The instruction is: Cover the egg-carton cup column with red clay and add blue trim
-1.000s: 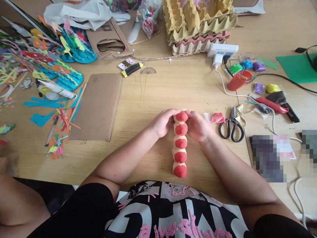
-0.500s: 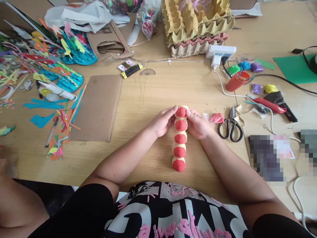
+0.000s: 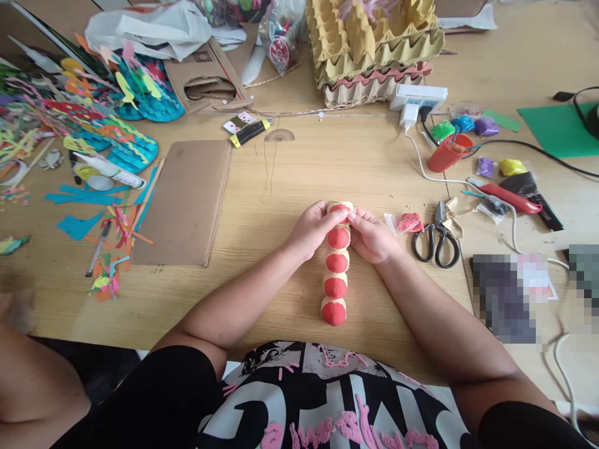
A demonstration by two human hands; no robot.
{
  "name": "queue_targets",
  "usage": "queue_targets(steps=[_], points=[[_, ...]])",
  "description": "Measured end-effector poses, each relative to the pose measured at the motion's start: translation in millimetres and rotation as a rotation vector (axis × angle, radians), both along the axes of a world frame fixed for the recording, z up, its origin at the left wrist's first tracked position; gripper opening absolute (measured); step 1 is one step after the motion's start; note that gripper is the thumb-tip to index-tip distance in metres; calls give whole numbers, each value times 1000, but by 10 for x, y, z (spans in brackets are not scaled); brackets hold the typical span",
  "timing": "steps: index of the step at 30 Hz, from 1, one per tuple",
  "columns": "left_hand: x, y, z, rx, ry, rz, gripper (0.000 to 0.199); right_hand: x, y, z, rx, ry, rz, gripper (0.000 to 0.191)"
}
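Observation:
A strip of egg-carton cups (image 3: 336, 264) with red clay on each cup runs up and down in front of me. My left hand (image 3: 311, 229) grips its far end from the left, the thumb lying across the top red patch. From the right, my right hand (image 3: 370, 236) pinches the same end, its thumb at the edge of that patch. A bag of red clay (image 3: 409, 222) and black-handled scissors (image 3: 438, 240) lie just right of my right hand.
A cardboard sheet (image 3: 182, 202) and paper scraps lie to the left. Stacked egg trays (image 3: 374, 62) stand at the back, beside a power strip (image 3: 418, 98). A red cup (image 3: 449, 153) and cables are at the right. Another person's arm (image 3: 37, 386) shows at lower left.
My left thumb has moved right, over the top red patch. The strip has shifted slightly to the left at its near end.

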State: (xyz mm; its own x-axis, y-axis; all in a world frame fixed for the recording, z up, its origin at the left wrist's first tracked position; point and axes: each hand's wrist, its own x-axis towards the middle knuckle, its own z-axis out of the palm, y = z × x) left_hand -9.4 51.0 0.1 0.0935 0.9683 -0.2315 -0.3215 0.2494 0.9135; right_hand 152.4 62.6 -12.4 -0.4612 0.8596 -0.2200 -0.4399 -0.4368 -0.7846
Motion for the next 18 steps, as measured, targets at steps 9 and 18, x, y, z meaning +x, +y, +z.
queue_targets(steps=[9, 18], points=[[-224, 126, -127, 115, -8, -143, 83, 82, 80, -33, 28, -41, -80, 55], [-374, 255, -245, 252, 133, -217, 58, 109, 146, -83, 75, -319, -286, 59]])
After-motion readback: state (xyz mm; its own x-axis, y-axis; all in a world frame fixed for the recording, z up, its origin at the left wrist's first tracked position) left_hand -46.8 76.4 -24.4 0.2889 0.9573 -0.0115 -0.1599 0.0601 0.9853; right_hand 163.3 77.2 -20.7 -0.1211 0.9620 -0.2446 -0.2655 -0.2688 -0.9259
